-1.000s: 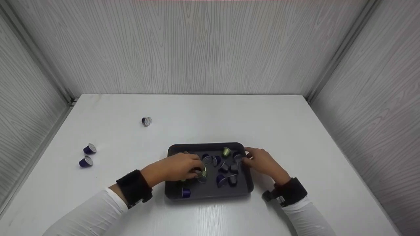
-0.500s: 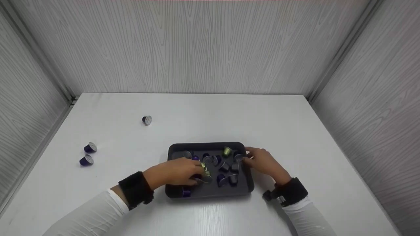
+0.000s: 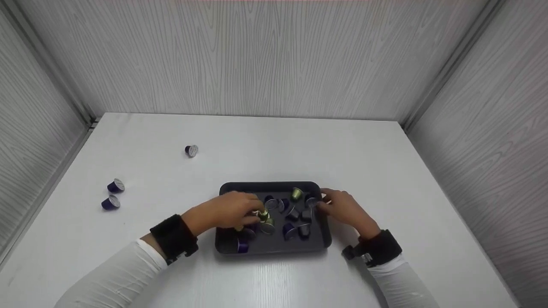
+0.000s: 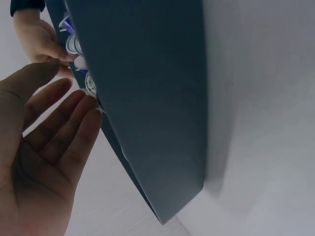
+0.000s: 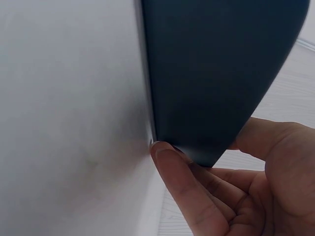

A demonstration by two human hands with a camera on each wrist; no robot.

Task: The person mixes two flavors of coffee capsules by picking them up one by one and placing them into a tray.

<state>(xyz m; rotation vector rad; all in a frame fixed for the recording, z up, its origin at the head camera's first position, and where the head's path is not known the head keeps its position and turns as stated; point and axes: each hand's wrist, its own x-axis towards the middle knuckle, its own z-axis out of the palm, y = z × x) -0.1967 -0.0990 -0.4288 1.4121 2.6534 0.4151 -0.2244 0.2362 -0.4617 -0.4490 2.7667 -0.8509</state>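
Note:
A dark grey tray (image 3: 274, 248) holds several coffee capsules, mostly purple and dark ones. My left hand (image 3: 231, 209) reaches over the tray's left half, fingertips right at a green-gold capsule (image 3: 263, 214). In the left wrist view, the left hand's thumb stands apart from its loosely bent fingers (image 4: 78, 132), and nothing shows between them. Another green capsule (image 3: 268, 226) lies just in front of the fingertips. The left hand hides part of the tray's left side. My right hand (image 3: 342, 209) grips the tray's right end, with the thumb over the rim and fingers low on the outside (image 5: 182, 177).
Two purple capsules (image 3: 111, 202) lie on the white table (image 3: 385, 162) at the left. A third loose capsule (image 3: 192, 150) lies farther back. A purple capsule (image 3: 242, 245) sits at the tray's near left corner. Wood-grain panels (image 3: 257, 60) enclose the table.
My left hand has moved among the capsules, down first, then slightly up and left. Capsules under it have shifted, and a silver-lidded one no longer shows at its fingertips. The right hand has kept its grip.

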